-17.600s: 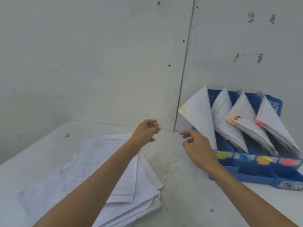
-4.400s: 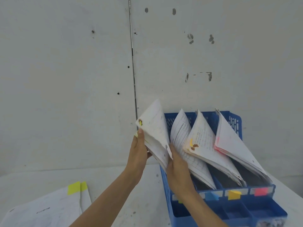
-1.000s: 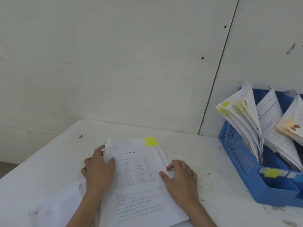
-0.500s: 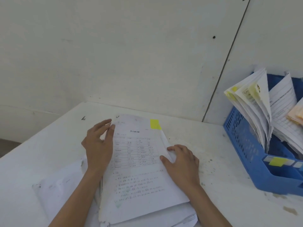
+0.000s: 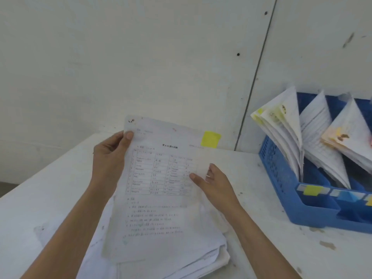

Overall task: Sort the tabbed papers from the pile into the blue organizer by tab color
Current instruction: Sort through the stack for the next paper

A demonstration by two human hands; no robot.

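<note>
Sheet [image 5: 161, 198] with yellow tab [image 5: 210, 138]: held tilted up, left of the blue organizer [image 5: 281, 178] in the camera's view, tab corner toward it. Left hand [image 5: 109, 158] is clamped on the sheet edge farthest from the organizer, thumb on the face. Right hand [image 5: 217, 184] pinches the nearer edge, thumb on the print. The two-edge hold likely keeps the thin page flat so the tab reads. Pile [image 5: 191, 258] lies on the surface [image 5: 261, 238], also left of the organizer. The organizer's leftmost compartment carries a yellow label [image 5: 311, 190] and yellow-marked papers [image 5: 281, 125]: judged destination. Sheet not yet filed.
</note>
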